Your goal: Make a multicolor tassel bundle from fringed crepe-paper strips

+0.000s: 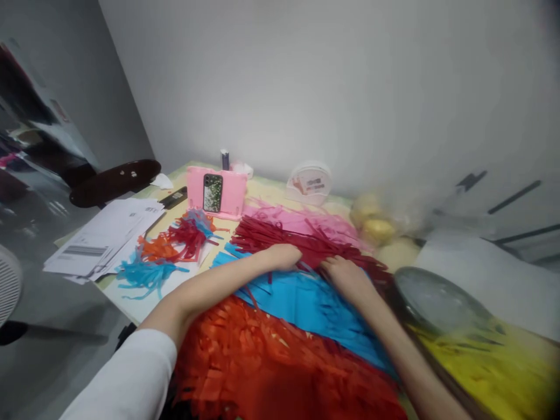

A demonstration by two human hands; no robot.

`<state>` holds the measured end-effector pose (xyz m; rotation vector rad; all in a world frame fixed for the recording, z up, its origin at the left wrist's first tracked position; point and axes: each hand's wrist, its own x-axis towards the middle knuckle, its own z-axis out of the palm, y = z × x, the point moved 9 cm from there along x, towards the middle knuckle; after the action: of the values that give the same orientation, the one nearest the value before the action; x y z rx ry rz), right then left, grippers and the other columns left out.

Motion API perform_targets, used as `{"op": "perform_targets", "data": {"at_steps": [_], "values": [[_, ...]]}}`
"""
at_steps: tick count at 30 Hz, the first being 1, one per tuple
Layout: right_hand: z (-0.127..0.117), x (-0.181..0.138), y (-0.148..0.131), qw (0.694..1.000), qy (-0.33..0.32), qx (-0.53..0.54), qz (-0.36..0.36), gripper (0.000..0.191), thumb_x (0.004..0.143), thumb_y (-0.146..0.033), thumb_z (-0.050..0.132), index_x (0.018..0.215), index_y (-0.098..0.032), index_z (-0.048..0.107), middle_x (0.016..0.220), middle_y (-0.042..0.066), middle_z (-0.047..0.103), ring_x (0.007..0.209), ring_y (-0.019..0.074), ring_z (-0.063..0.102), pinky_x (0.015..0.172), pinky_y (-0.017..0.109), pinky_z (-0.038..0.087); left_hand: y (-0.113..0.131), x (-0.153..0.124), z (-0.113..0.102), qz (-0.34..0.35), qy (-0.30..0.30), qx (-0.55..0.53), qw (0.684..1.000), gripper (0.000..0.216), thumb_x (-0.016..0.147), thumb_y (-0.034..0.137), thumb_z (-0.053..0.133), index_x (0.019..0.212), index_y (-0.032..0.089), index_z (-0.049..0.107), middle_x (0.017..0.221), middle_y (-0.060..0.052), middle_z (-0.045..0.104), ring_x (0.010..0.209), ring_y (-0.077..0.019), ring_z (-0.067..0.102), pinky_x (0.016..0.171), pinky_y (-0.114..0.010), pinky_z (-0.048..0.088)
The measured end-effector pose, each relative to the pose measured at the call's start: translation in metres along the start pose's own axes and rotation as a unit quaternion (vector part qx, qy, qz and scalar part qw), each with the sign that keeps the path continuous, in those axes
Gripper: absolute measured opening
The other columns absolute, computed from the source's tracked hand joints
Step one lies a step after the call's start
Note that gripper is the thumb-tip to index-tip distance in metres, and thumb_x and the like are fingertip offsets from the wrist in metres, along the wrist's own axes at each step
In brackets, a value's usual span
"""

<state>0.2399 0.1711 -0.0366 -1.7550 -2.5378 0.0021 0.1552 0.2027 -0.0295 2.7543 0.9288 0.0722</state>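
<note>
Fringed tissue paper lies in layers in front of me. My left hand (283, 256) is closed at the near edge of the dark red fringed paper (266, 232), knuckles up. Just to its right, my right hand (345, 274) pinches the same dark red paper, and its fingertips are partly hidden. Blue fringed paper (301, 297) spreads under both wrists. Nearest to me is a heap of orange-red fringed paper (245, 350). Pink fringed paper (284, 216) shows behind the dark red strips.
Small tassels (149, 271) and papers (105, 239) lie left. A phone (212, 192) leans on a pink stand (234, 195). Behind are a white round-topped container (310, 179) and the wall. At right are a bowl-like dish (441, 300) and yellow fringed paper (494, 367). A fan (9, 286) stands far left.
</note>
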Motion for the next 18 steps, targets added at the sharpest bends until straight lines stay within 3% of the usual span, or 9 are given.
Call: {"op": "perform_targets", "data": {"at_steps": [7, 12, 18], "values": [[-0.006, 0.010, 0.016, 0.998, 0.018, 0.061, 0.023, 0.018, 0.090, -0.018, 0.057, 0.082, -0.016, 0.073, 0.090, 0.009, 0.072, 0.084, 0.0186, 0.064, 0.078, 0.029, 0.045, -0.022, 0.003, 0.001, -0.013, -0.029, 0.001, 0.999, 0.037, 0.082, 0.040, 0.069, 0.109, 0.015, 0.069, 0.106, -0.011, 0.074, 0.095, -0.0263, 0.069, 0.076, -0.030, 0.051], [-0.015, 0.019, 0.030, 0.993, 0.050, 0.096, 0.048, 0.012, 0.089, -0.020, 0.061, 0.084, -0.015, 0.071, 0.087, 0.004, 0.073, 0.081, 0.0161, 0.065, 0.078, 0.030, 0.048, -0.023, 0.002, -0.004, -0.050, 0.006, 0.012, 0.999, 0.046, 0.081, 0.046, 0.068, 0.115, 0.016, 0.065, 0.112, -0.011, 0.071, 0.103, -0.0270, 0.065, 0.083, -0.034, 0.050], [-0.046, 0.008, 0.021, 0.981, 0.158, 0.073, 0.088, 0.026, 0.094, -0.024, 0.049, 0.091, -0.013, 0.073, 0.099, 0.017, 0.072, 0.098, 0.0288, 0.060, 0.087, 0.041, 0.042, -0.017, -0.009, -0.018, -0.164, 0.105, 0.047, 0.980, 0.035, 0.089, 0.021, 0.052, 0.122, 0.009, 0.055, 0.125, -0.019, 0.061, 0.118, -0.0309, 0.054, 0.098, -0.045, 0.041]]}}
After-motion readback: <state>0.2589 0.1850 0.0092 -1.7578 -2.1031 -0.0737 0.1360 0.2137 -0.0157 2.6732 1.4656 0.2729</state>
